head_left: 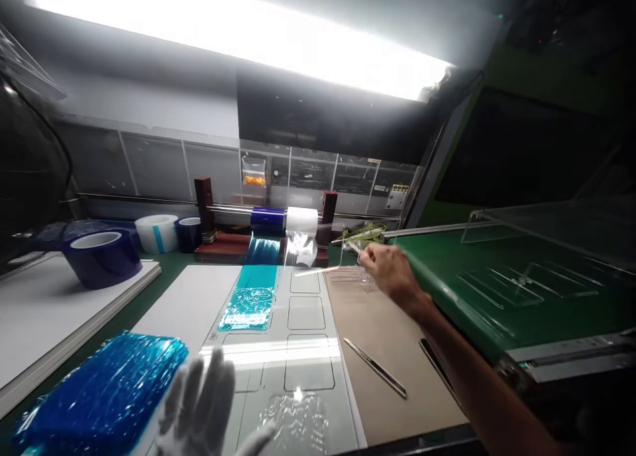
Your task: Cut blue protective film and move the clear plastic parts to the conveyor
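My left hand (203, 403), in a white glove, is open at the bottom of the head view, with its fingers stretched over the edge of a printed sheet (305, 320) marked with rounded rectangles. Beside it lies a stack of shiny blue film pieces (104, 390). Farther right, my bare right hand (390, 270) is closed at the back of a brown board (377, 323). What its fingers pinch is too small to make out, among clear plastic pieces. A strip of turquoise film (251, 297) runs from a blue roll (268, 219) onto the sheet. A clear film piece (295, 419) lies near my left hand.
A white roll (302, 221) shares the rod of a dark red stand (223, 247). Loose tape rolls (102, 257) stand at left. A slim knife or tweezers-like tool (375, 368) rests on the board. At right is a green conveyor belt (447, 270) with clear frames on it.
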`<state>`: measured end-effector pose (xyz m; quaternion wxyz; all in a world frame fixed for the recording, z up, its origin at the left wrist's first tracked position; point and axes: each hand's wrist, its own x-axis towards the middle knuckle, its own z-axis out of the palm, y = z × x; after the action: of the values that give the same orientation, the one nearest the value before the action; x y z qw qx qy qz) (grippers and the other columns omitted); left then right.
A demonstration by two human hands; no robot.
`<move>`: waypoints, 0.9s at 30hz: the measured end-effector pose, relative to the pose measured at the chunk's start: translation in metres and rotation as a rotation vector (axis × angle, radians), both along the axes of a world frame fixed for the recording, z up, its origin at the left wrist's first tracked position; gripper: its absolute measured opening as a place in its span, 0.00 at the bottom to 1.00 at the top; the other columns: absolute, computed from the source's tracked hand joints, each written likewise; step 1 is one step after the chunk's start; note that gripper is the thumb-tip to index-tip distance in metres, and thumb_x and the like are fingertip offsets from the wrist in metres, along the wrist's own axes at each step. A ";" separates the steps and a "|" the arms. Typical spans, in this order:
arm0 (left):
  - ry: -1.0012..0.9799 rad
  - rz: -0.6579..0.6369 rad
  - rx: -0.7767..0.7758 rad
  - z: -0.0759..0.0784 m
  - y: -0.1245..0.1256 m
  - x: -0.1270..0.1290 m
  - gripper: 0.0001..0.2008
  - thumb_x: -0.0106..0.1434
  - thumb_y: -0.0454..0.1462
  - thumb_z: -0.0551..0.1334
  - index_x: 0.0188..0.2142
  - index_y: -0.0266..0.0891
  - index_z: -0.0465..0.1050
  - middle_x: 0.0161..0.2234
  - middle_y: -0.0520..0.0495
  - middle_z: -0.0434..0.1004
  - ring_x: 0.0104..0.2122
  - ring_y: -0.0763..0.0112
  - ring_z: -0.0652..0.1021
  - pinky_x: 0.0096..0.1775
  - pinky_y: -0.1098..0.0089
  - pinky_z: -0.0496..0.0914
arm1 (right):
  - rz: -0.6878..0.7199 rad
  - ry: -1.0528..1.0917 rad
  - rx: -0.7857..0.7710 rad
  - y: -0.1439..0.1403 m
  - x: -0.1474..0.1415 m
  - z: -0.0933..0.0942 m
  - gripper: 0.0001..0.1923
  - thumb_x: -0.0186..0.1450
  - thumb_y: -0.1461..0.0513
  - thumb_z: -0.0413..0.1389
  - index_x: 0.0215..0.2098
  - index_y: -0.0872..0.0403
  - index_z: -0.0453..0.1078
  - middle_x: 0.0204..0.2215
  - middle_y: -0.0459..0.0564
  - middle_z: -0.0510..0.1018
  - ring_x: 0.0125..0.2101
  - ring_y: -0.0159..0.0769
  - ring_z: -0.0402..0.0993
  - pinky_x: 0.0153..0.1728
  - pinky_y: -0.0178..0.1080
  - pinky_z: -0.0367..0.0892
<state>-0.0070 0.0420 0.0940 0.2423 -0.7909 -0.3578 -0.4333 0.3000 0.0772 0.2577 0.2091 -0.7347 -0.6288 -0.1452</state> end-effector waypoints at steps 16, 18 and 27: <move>-0.155 0.227 0.192 0.203 0.031 -0.015 0.57 0.53 0.61 0.59 0.65 0.46 0.19 0.66 0.58 0.13 0.65 0.45 0.32 0.65 0.42 0.34 | 0.208 -0.074 0.378 -0.047 -0.062 0.181 0.20 0.61 0.64 0.53 0.12 0.53 0.61 0.09 0.41 0.65 0.13 0.27 0.63 0.24 0.37 0.61; -0.154 0.245 0.218 0.221 0.032 -0.010 0.58 0.53 0.62 0.59 0.65 0.45 0.19 0.66 0.57 0.12 0.65 0.46 0.30 0.65 0.44 0.33 | 0.220 -0.066 0.387 -0.054 -0.066 0.181 0.20 0.61 0.65 0.53 0.11 0.53 0.60 0.08 0.41 0.65 0.13 0.27 0.62 0.24 0.38 0.60; -0.037 0.249 0.321 0.278 0.026 0.010 0.60 0.51 0.64 0.58 0.66 0.34 0.24 0.67 0.40 0.17 0.64 0.41 0.29 0.62 0.43 0.28 | 0.241 -0.033 0.394 -0.073 -0.073 0.175 0.18 0.61 0.64 0.52 0.13 0.52 0.60 0.10 0.41 0.65 0.15 0.27 0.61 0.24 0.38 0.57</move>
<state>0.0027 0.0680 0.3720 0.4103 -0.6837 -0.3838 -0.4657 0.2265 0.0039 0.4328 0.3539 -0.5967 -0.6749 -0.2512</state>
